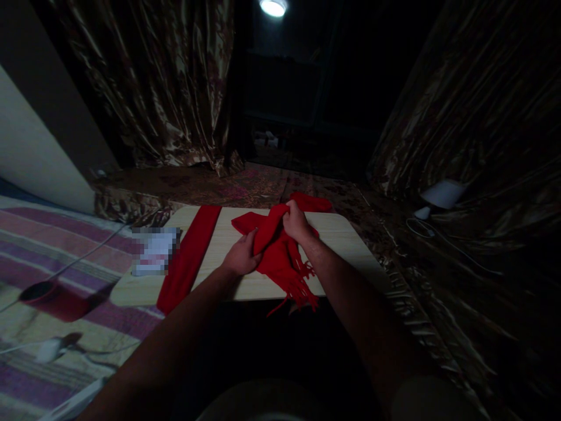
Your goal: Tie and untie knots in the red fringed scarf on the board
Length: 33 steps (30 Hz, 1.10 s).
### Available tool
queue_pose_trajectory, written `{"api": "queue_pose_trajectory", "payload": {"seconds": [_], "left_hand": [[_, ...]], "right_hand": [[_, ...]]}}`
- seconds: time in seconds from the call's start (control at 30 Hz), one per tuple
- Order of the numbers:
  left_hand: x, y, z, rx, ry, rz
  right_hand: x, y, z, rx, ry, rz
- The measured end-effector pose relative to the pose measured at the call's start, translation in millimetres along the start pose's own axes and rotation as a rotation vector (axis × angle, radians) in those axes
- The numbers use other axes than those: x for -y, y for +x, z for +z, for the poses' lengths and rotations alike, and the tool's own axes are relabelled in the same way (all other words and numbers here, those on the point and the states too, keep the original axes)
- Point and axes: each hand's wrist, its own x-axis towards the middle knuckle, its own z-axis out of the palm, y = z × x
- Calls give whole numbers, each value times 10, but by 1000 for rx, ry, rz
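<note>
A red fringed scarf [280, 263] is bunched over the middle of a pale wooden table [342, 242]. My left hand [242, 252] is closed on a fold at its left side. Higher and to the right, my right hand [296, 222] grips the upper part of the same fold. The fringe hangs past the table's near edge. Left of it, a folded red cloth strip [189, 257] lies across the table from far edge to near edge. Another red cloth piece [310, 202] shows at the far edge, behind my right hand; whether it joins the scarf is unclear.
A blurred-out white paper or box [155, 251] lies on the table's left end. On the striped bedding [26, 234] are a red cylindrical cup [56, 301], cables and a white plug [49, 349]. A small lamp [442, 194] stands right, its cord trailing. Curtains [175, 76] hang behind.
</note>
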Motion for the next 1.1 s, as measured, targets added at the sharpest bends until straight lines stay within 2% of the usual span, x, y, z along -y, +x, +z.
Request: {"api": "queue_pose_trajectory", "payload": {"seconds": [0.13,0.23,0.43,0.63,0.7,0.77,0.83,0.9,0.97,1.03,1.1], "left_hand": [[-5,-6,-7,2,7,-11],[-13,-6,-7,4,31,-13],[-42,-7,-27,20,59,-40],[-43,-15,-36,9,47,-56],[-45,-16,-37,-6,26,-52],[-45,-14,-39,-26,-27,-50],[-35,-7,-40,-64,-112,-61],[-14,5,-37,-148,-198,-85],[17,18,-34,-269,-281,-92],[53,29,-35,-377,-372,-99],[91,35,-44,-445,-480,-176]], "right_hand": [[-59,-30,-12,-101,0,-140],[-131,-30,22,-68,-26,-93],[-390,-21,191,117,-109,117],[-535,-37,294,361,27,159],[-493,-29,278,378,-32,176],[-401,-22,248,285,-65,171],[-267,-28,225,136,-5,78],[-106,-58,227,60,128,-45],[59,-110,256,145,316,-139],[202,-169,292,342,513,-183],[299,-219,305,490,640,-167]]}}
